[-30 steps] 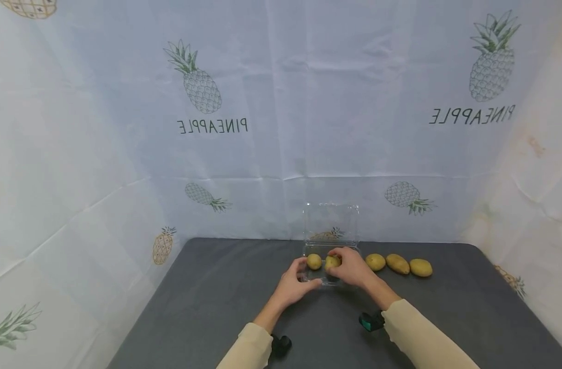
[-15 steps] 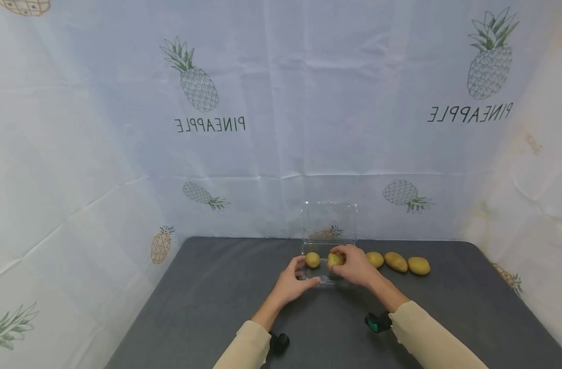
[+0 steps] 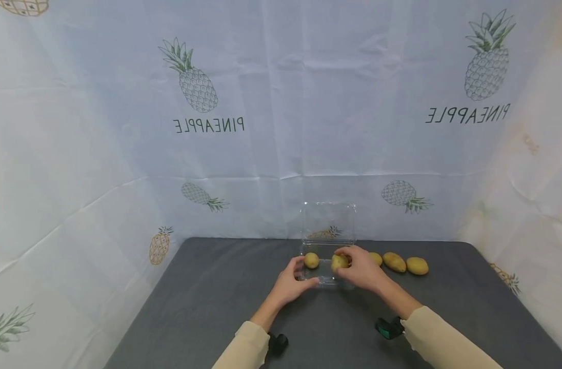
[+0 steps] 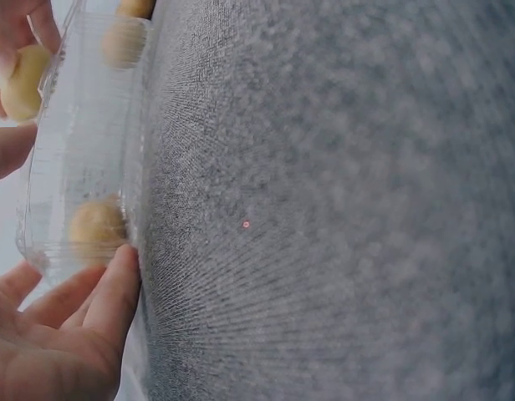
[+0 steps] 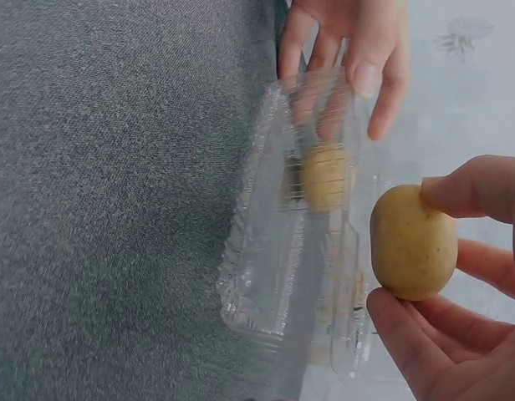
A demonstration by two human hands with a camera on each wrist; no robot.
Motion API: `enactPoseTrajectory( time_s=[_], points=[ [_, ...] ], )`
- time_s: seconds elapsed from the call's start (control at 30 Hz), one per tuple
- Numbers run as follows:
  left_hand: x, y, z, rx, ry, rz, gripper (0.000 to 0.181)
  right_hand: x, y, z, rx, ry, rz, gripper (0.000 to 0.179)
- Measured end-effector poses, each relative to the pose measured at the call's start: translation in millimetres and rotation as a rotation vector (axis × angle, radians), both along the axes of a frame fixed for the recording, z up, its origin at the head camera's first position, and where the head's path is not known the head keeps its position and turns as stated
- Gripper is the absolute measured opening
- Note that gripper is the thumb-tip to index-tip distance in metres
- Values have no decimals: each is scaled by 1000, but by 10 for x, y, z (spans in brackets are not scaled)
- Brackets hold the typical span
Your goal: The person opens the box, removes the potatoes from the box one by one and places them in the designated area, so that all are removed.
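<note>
A clear plastic clamshell container (image 3: 327,282) stands at the back of the table with its lid (image 3: 329,215) raised. One potato (image 3: 311,260) lies in its left part. My left hand (image 3: 291,282) holds the container's left front corner, thumb on the front side and fingers (image 4: 111,292) against the left end. My right hand (image 3: 361,269) pinches a second yellow potato (image 5: 414,242) between thumb and fingertips. In the left wrist view this potato shows above the container's rim; in the head view it overlaps the container's right half.
Three more potatoes lie in a row right of the container: one partly behind my right hand (image 3: 376,258), a middle potato (image 3: 394,262) and an end potato (image 3: 417,266). A pineapple-print cloth (image 3: 262,154) hangs behind the dark table (image 3: 207,302).
My right hand has shifted right with the potato in its fingers, from beside the left potato toward the container's right half. My left hand stays at the container's corner.
</note>
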State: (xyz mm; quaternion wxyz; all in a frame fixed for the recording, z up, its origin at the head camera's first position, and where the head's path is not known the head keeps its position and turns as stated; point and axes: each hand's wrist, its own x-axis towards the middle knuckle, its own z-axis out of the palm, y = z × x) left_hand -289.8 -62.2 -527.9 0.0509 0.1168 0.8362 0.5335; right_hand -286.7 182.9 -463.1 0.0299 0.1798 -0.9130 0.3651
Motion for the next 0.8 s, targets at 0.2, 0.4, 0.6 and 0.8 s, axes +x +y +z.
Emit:
enactPoseTrajectory(
  time_s=[0.2, 0.4, 0.6, 0.8],
  points=[
    [-6, -4, -18, -7, 3, 7, 76, 85, 96, 34, 12, 10, -7, 42],
    [-9, -12, -35, -1, 16, 2, 77, 166, 212, 34, -8, 38, -9, 41],
    [-9, -25, -39, 4, 17, -11, 78, 244, 360, 51, -47, 25, -2, 43],
    [-13, -22, -35, 2, 17, -17, 79, 294, 582, 29, -69, 49, -11, 44]
  ],
)
